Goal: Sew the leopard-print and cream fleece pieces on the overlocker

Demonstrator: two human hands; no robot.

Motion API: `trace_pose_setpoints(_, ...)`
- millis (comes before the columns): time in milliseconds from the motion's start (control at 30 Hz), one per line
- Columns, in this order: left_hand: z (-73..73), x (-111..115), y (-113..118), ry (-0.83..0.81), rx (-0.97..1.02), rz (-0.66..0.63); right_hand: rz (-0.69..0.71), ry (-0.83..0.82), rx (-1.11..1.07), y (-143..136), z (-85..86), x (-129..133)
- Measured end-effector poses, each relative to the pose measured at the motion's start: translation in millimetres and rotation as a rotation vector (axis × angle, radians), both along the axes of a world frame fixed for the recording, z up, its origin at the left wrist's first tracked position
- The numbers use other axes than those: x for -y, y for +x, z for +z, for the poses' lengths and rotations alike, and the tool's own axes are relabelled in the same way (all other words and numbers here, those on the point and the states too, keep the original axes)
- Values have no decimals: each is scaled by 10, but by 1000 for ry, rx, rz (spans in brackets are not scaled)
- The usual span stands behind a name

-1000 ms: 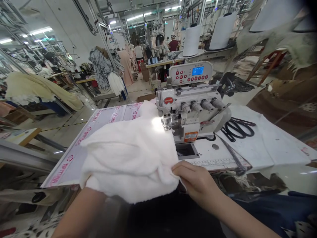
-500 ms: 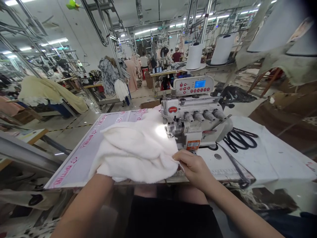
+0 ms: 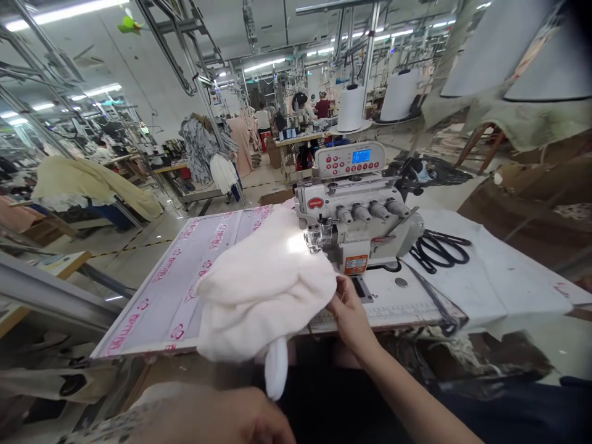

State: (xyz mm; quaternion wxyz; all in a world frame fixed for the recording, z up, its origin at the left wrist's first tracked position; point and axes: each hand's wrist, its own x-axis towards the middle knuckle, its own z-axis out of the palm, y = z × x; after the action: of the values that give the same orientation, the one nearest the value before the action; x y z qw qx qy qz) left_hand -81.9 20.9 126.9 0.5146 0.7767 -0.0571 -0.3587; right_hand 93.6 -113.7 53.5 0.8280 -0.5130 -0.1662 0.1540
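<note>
White fluffy fabric lies bunched on the sewing table, its far edge under the lit needle area of the sewing machine. A narrow strip of it hangs over the table's front edge. My right hand pinches the fabric's right edge, just in front of the machine. Low in the view, my left hand is smeared by motion, below the hanging strip and apart from the table; its fingers cannot be made out.
Black looped cord lies right of the machine on white sheeting. Large white thread cones stand behind it. Purple-grey covering with pink print spans the table's left side. People work at other stations farther back.
My left hand has come out from under the fabric and moved down towards me. The fabric's left part has drawn in to the right, and a strip now hangs down. My right hand still grips the edge.
</note>
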Motion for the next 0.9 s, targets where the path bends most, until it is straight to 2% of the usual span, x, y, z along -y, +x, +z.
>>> trace_pose_setpoints(67,127,37,-10,-32,191,98,182,85,-138,-122,-72,-57)
trace_pose_setpoints(133,164,68,48,65,516,288,351,123,-219,-213,-105,-81)
trace_pose_setpoints(200,64,44,210,323,805,458,408,90,-218,-261,-100,-64)
trace_pose_setpoints(267,-121,-58,443,561,930,525,378,8,-127,-268,-66,-12)
trace_pose_setpoints(333,-284,-225,683,678,993,543,325,-62,32,-245,-22,59)
trace_pose_setpoints(400,-341,-410,876,733,1060,560,324,-104,176,-213,8,127)
trace_pose_setpoints(467,-277,-561,990,755,1122,559,408,-115,202,-202,12,172)
trace_pose_setpoints(567,-25,-637,1003,746,1194,532,594,-29,44,-283,-14,184)
trace_pose_setpoints(667,242,-519,891,763,1241,569,734,102,-146,-471,-30,149)
trace_pose_setpoints(733,345,-384,812,754,1204,456,793,120,-205,-589,-29,116)
trace_pose_setpoints(800,369,-255,765,727,1092,255,780,54,-163,-642,-26,90)
trace_pose_setpoints(833,358,-204,754,729,1015,176,731,14,-128,-633,-27,84)
trace_pose_setpoints(900,318,-134,749,784,887,132,555,-7,-117,-555,-28,97)
